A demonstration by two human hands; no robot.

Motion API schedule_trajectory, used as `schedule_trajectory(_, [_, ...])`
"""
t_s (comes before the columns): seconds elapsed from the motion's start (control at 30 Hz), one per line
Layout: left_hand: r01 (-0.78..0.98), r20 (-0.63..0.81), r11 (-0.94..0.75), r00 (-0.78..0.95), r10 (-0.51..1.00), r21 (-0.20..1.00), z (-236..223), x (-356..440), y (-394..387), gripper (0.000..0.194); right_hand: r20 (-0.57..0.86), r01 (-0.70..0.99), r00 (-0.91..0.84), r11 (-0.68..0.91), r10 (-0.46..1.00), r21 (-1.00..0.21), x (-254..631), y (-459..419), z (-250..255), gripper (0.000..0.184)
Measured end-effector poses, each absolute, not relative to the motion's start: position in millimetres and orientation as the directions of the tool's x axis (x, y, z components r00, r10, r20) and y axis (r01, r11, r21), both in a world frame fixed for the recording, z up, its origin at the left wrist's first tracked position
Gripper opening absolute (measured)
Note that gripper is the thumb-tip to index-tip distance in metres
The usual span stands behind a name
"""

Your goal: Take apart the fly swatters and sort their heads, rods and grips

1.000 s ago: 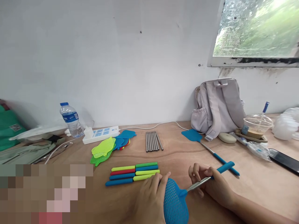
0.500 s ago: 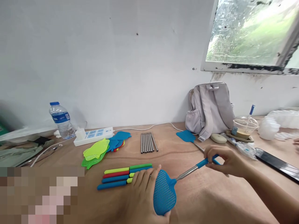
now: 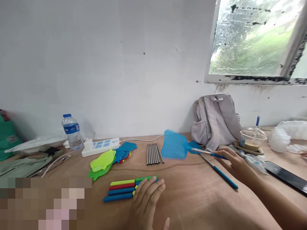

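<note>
My right hand (image 3: 231, 159) is closed round the blue handle of a fly swatter (image 3: 174, 145), whose blue mesh head is smeared by motion above the table. Beneath it lies another blue fly swatter (image 3: 224, 175), its head partly covered. My left hand (image 3: 150, 198) holds nothing, fingers stretched out and thumb apart. It is over the right end of a row of coloured handles (image 3: 122, 189) in yellow, red, blue and green, hiding part of them. Several thin steel tubes (image 3: 154, 154) lie side by side beyond. Yellow-green swatter heads (image 3: 103, 160) overlap blue ones (image 3: 126, 147) at left.
Along the wall stand a water bottle (image 3: 71, 131), a white power strip (image 3: 102, 146) with its cable, and a grey backpack (image 3: 216, 119). A plastic cup (image 3: 251, 139) and a black phone (image 3: 286, 177) are at right. Part of another person's hand (image 3: 304, 154) shows at the right edge.
My left hand has let go of the swatter's mesh head. My right hand has carried that swatter away to the back, over the other blue swatter. The view has tilted slightly upward.
</note>
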State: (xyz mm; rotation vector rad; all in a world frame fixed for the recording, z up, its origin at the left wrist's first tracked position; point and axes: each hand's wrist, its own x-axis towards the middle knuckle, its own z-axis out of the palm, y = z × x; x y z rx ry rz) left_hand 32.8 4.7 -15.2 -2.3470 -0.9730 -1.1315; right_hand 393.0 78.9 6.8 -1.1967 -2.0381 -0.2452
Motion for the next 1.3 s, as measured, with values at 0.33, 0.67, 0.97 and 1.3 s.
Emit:
schedule_trajectory(0.33, [0.779, 0.711, -0.609, 0.345, 0.613, 0.147, -9, 17, 2, 0.017, 0.284, 0.874, 0.113, 0.041, 0.952, -0.484, 397, 90, -8, 0.015])
schedule_trajectory(0.67, [0.836, 0.599, -0.477, 0.241, 0.763, 0.271, -12, 5, 13, 0.017, 0.291, 0.924, 0.079, 0.040, 0.953, -0.381, 409, 96, -17, 0.015])
schedule_trajectory(0.97, [0.865, 0.491, -0.405, 0.224, 0.842, 0.298, -13, 15, 12, 0.019, 0.418, 0.754, -0.435, 0.577, 0.797, -0.315, 274, 75, -28, 0.022])
schedule_trajectory(1.3, [0.908, 0.441, -0.332, 0.195, 0.876, 0.257, -12, 3, 22, 0.020, 0.404, 0.763, -0.439, 0.570, 0.803, -0.303, 209, 144, -35, 0.027])
